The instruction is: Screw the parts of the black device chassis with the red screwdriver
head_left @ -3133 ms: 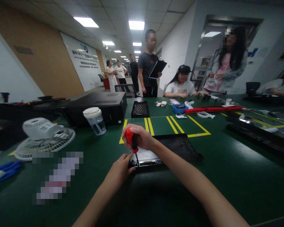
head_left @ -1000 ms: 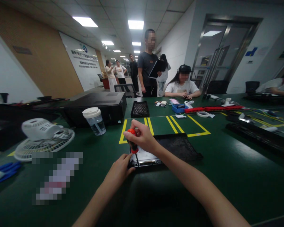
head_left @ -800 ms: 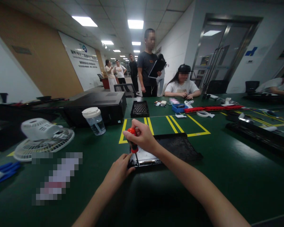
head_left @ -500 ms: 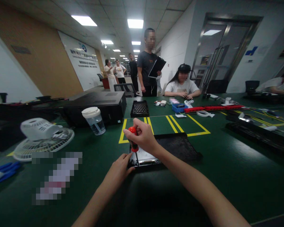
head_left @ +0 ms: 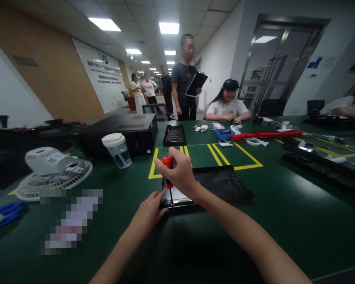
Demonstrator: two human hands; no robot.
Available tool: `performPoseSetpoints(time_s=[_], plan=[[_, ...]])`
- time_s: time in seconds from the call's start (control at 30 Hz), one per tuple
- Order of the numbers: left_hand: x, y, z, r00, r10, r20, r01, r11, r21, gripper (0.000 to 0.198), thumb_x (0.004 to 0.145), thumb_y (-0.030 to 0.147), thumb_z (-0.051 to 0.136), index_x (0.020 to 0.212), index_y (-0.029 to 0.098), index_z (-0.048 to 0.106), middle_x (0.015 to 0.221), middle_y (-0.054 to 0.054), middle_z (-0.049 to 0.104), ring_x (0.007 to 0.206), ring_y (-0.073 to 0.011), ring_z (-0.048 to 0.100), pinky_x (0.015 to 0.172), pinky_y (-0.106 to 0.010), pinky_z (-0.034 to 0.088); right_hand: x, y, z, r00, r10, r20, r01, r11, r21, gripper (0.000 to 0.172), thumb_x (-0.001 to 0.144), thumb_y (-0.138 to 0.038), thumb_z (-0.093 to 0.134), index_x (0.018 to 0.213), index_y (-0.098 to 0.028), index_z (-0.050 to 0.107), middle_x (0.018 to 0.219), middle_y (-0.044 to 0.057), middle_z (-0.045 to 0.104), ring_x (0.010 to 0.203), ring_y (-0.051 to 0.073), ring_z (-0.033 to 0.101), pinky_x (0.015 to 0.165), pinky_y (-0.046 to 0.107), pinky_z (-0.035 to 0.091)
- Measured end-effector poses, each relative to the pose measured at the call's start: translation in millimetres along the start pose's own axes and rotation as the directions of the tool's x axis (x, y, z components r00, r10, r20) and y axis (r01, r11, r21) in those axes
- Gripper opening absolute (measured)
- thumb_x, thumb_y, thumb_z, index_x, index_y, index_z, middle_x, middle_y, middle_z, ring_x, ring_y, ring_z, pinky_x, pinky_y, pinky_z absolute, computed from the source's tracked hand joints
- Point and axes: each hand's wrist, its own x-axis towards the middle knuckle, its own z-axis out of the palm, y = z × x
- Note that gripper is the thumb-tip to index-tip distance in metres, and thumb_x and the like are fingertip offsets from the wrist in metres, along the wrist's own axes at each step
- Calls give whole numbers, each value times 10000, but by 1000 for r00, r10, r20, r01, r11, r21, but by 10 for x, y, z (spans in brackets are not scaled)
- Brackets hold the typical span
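My right hand is closed round a red-handled screwdriver that stands upright, its shaft pointing down onto a flat silver device lying on the green table. My left hand rests at the device's near left corner, fingers curled against its edge, and steadies it. A black tray lies just behind and to the right of the device.
A small white fan and a lidded plastic cup stand at the left, by a black case. A black parts tray, blue bin and red strips lie further back. People sit and stand beyond the table.
My right hand has shifted its grip on the screwdriver handle, fingers turning round it. My left hand stays put. A person at the back right has walked away.
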Motion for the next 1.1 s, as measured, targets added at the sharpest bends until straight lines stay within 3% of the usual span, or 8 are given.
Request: performPoseSetpoints(time_s=[0.43, 0.7, 0.93, 1.1], plan=[[-12, 7, -8, 1000, 11, -13, -11, 1000, -5, 538, 756, 249, 555, 1270, 130, 447, 1213, -121, 523, 1063, -236, 540, 911, -323, 408, -50, -14, 80, 990, -52, -128, 20, 971, -239, 358, 782, -395, 548, 622, -199, 293, 616, -41, 350, 565, 94, 322, 568, 239, 281], [-14, -6, 5, 999, 10, -30, -11, 1000, -20, 526, 755, 262, 557, 1259, 151, 455, 1223, -113, 518, 1076, -236, 532, 920, -329, 404, -74, -17, 72, 988, -57, -146, 24, 975, -221, 348, 765, -386, 555, 620, -199, 300, 615, -42, 364, 562, 94, 330, 569, 235, 294], [-8, -7, -14, 1000, -7, -1, 7, 1000, -11, 551, 753, 273, 557, 1278, 158, 437, 1235, -115, 506, 1098, -238, 519, 919, -323, 401, -15, 31, 32, 997, 64, -44, -67, 994, -84, 267, 751, -362, 551, 656, -194, 366, 590, -56, 366, 548, 93, 352, 532, 210, 289], [-15, -10, -15, 1000, -10, 0, 10, 1000, -21, 546, 756, 270, 551, 1280, 171, 435, 1234, -107, 507, 1093, -234, 521, 920, -319, 396, 20, 75, 0, 995, 27, 100, -35, 996, 80, 142, 804, -289, 491, 741, -165, 521, 713, -16, 496, 697, 120, 474, 670, 234, 368]])
